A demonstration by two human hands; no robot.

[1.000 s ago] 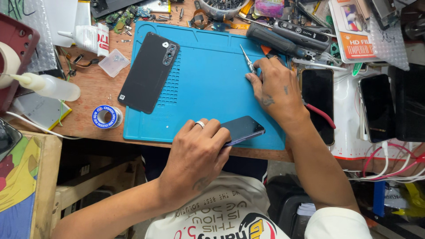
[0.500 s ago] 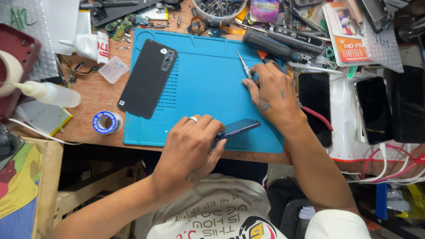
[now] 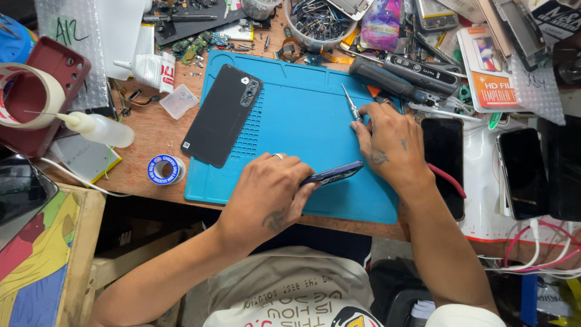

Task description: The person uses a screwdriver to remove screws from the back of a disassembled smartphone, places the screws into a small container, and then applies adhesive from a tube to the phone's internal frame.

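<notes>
My left hand (image 3: 269, 194) grips a dark blue phone (image 3: 334, 174), tilted up on its edge over the near part of the blue work mat (image 3: 302, 115). My right hand (image 3: 390, 145) rests on the mat's right side with its fingertips on a thin screwdriver (image 3: 350, 103) that points away from me. A black phone back cover (image 3: 221, 115) with a camera cutout lies face up on the mat's left part.
A solder roll (image 3: 165, 169), a squeeze bottle (image 3: 100, 128) and a tape roll (image 3: 27, 97) lie left of the mat. Black phones (image 3: 443, 160) (image 3: 523, 172) lie to the right. A bowl of parts (image 3: 318, 24), an electric screwdriver (image 3: 393, 82) and boxes crowd the back.
My left hand has tipped the dark blue phone from flat on the mat up onto its edge. My right hand has stayed on the screwdriver.
</notes>
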